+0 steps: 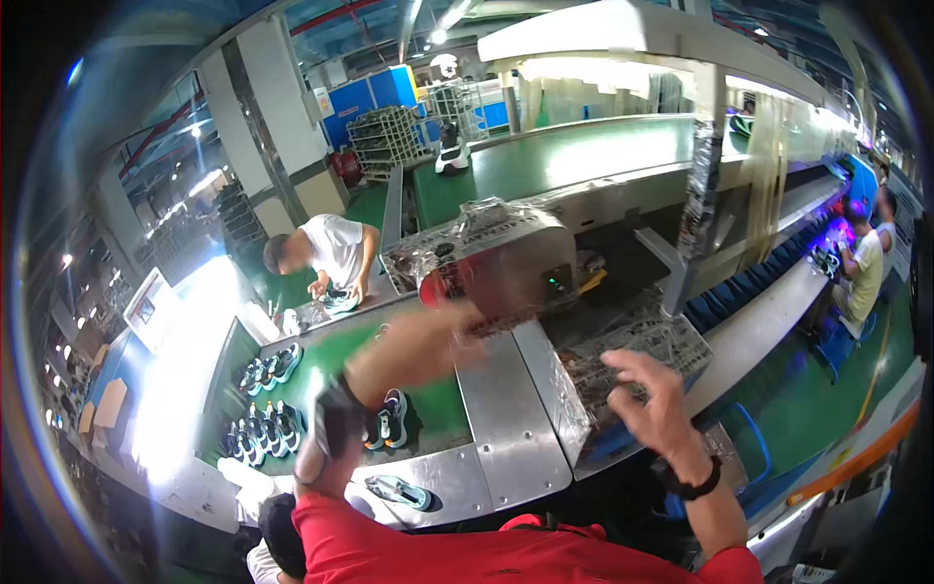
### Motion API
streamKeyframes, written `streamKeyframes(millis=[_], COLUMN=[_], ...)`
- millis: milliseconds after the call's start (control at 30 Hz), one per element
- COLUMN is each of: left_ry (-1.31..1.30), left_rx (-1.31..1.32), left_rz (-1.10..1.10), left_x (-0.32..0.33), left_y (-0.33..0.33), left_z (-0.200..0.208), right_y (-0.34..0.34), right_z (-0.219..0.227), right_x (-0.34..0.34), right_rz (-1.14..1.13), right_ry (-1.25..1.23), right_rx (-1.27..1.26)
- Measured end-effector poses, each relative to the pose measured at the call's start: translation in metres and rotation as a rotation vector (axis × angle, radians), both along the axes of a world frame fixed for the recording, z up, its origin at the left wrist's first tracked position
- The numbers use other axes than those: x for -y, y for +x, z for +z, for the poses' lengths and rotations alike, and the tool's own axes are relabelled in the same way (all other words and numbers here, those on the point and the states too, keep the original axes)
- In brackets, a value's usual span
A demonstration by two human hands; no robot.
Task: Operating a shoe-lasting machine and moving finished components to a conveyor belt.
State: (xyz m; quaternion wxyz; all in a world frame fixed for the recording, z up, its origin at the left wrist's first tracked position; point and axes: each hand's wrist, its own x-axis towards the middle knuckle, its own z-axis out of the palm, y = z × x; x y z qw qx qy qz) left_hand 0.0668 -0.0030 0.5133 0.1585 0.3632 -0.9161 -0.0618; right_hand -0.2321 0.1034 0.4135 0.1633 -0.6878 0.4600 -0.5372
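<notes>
My left arm stretches out over the green belt (443,414), and my left hand (472,331) is smeared by motion before the film-wrapped machine housing (506,263). Its fingers cannot be made out, nor whether it holds anything. My right hand (654,409) hangs in the air by the plastic-wrapped box (637,365), fingers apart and loosely bent, with nothing in it. Below my left forearm a pair of dark sneakers (391,420) sits on the belt, partly hidden by the arm. A pale teal shoe (399,492) lies on the steel edge near me.
Several sneakers (265,428) stand in rows at the belt's left. Across it a person in white (336,253) handles a shoe. A white shoe (452,156) rests on the far belt (603,156). A steel post (700,175) rises ahead; people work at the far right.
</notes>
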Motion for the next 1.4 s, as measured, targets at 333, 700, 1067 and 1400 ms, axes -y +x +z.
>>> streamKeyframes(millis=[333,700,1067,1400], left_ry=[-0.235,0.13,-0.563,-0.47], left_rx=[-0.211,-0.218,0.004,0.27], left_rz=[0.482,0.317,-0.235,-1.434], left_x=[0.389,0.603,0.283,-0.082], left_y=[0.061,0.007,-0.123,-0.288], left_z=[0.052,0.003,0.068,0.062], right_y=[-0.067,-0.064,-0.065,-0.045], right_z=[-0.126,-0.113,-0.074,0.056], right_x=[0.092,0.088,0.074,-0.17], right_rz=[-0.593,-0.614,-0.677,-0.887], right_ry=[0.066,0.121,-0.127,-0.051], right_rx=[-0.411,-0.354,-0.187,-0.687])
